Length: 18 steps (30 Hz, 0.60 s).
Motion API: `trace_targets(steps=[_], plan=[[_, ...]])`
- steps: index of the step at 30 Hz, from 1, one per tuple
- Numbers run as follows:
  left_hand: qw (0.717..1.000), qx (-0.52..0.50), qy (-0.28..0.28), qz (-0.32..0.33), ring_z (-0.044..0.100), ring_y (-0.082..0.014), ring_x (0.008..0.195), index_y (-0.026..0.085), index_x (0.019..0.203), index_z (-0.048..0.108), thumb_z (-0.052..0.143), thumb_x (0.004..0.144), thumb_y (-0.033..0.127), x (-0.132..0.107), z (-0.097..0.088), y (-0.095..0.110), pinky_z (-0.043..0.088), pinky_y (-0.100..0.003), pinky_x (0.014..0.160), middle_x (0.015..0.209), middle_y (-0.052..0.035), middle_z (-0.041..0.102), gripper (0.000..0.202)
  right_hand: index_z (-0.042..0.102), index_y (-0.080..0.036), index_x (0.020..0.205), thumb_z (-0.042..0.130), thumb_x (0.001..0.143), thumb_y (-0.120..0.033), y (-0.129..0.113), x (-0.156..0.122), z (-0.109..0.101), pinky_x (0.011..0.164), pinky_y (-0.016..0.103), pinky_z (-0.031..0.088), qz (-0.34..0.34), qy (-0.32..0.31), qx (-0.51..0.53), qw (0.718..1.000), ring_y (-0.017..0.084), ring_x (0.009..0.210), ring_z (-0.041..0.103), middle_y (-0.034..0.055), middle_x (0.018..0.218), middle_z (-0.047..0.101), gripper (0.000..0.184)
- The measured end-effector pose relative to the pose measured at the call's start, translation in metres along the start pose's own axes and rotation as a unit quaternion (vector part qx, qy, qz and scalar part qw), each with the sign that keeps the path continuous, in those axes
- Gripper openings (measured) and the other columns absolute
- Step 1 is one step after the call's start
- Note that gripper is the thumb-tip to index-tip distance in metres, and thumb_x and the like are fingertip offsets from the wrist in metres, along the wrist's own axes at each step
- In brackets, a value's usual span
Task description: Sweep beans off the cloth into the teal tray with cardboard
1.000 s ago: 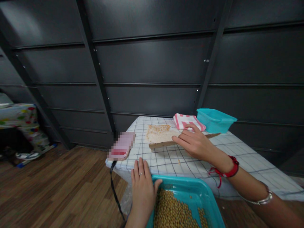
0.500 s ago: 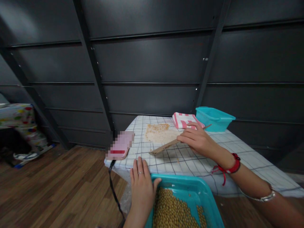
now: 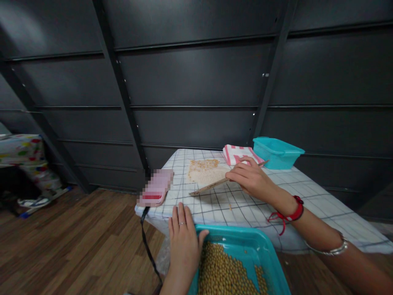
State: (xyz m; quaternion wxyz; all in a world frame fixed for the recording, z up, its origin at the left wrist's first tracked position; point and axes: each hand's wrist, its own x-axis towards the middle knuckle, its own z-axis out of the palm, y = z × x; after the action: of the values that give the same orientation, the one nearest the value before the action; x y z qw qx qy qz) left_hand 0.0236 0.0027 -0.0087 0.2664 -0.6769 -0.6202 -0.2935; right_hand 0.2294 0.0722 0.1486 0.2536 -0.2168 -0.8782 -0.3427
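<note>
My right hand point(image 3: 248, 177) is closed round a long, flat brown strip point(image 3: 211, 186), which looks like cardboard with a rough edge. The strip slants over the checked tablecloth, its left end low, in front of a patch of pale grains point(image 3: 207, 175) with yellow ones at the back. My left hand point(image 3: 183, 241) grips the left rim of a teal basin point(image 3: 242, 230), thumb over the edge and fingers stretched along the outside. Greenish-brown beans point(image 3: 225, 270) lie in the basin, mostly at the left. The basin's near side is out of frame.
A second teal basin point(image 3: 278, 153) stands at the back right beside a folded pink-and-white striped cloth point(image 3: 241, 154). A pink phone-like thing point(image 3: 158, 186), partly pixelated, lies at the table's left edge. A black strap point(image 3: 145, 237) hangs below it. A dark panelled wall point(image 3: 193, 78) rises behind.
My right hand has shifted slightly left with the strip, whose left end has moved a little left and farther from me. My left hand and the near basin stay put.
</note>
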Motion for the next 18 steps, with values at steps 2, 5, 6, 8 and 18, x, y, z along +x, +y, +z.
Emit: trace_targets(steps=[2,5,6,8,18], plan=[[1.0,-0.004,-0.001,-0.004,0.033,-0.0356,0.121,0.003,0.123,0.039,0.034,0.08,0.051,0.0,0.0,-0.001,0.036,-0.052,0.091,0.127,-0.0226,0.043,0.065,0.056,-0.021,0.09,0.031,0.083,-0.004,0.003,-0.006,-0.002,0.084,0.035,0.03,0.001,-0.007,0.02,1.0,0.013,0.072,0.049,-0.001,0.074,0.062,0.031],[1.0,-0.006,0.0,0.001,0.033,-0.0365,0.12,0.001,0.122,0.039,0.036,0.08,0.05,-0.001,0.0,-0.002,0.036,-0.052,0.091,0.126,-0.024,0.043,0.065,0.055,-0.022,0.091,0.032,0.082,-0.004,0.009,-0.018,-0.006,0.083,0.035,0.031,0.01,-0.007,0.045,0.999,0.013,0.073,0.05,-0.0008,0.073,0.062,0.03],[1.0,-0.006,-0.001,0.003,0.033,-0.0368,0.12,0.0,0.121,0.04,0.037,0.08,0.05,-0.001,0.0,-0.002,0.036,-0.052,0.09,0.126,-0.0244,0.043,0.064,0.055,-0.022,0.09,0.034,0.082,-0.005,0.011,-0.021,-0.008,0.082,0.035,0.031,0.015,-0.005,0.048,0.999,0.014,0.074,0.05,-0.0005,0.073,0.062,0.029],[1.0,-0.005,-0.003,0.005,0.032,-0.0371,0.121,0.0,0.121,0.04,0.039,0.079,0.048,-0.001,0.0,-0.002,0.036,-0.052,0.09,0.127,-0.0244,0.043,0.064,0.055,-0.021,0.089,0.035,0.082,-0.006,0.014,-0.025,-0.009,0.081,0.035,0.032,0.023,0.006,0.046,0.999,0.014,0.074,0.051,0.0002,0.073,0.061,0.026],[1.0,-0.017,-0.004,-0.007,0.028,-0.0361,0.124,0.003,0.128,0.031,0.034,0.081,0.049,-0.002,0.004,-0.002,0.035,-0.054,0.092,0.128,-0.0234,0.042,0.066,0.058,-0.021,0.088,0.038,0.083,-0.009,-0.002,0.001,0.013,0.082,0.035,0.03,0.046,0.038,-0.004,0.998,0.014,0.074,0.049,-0.0001,0.075,0.062,0.024]])
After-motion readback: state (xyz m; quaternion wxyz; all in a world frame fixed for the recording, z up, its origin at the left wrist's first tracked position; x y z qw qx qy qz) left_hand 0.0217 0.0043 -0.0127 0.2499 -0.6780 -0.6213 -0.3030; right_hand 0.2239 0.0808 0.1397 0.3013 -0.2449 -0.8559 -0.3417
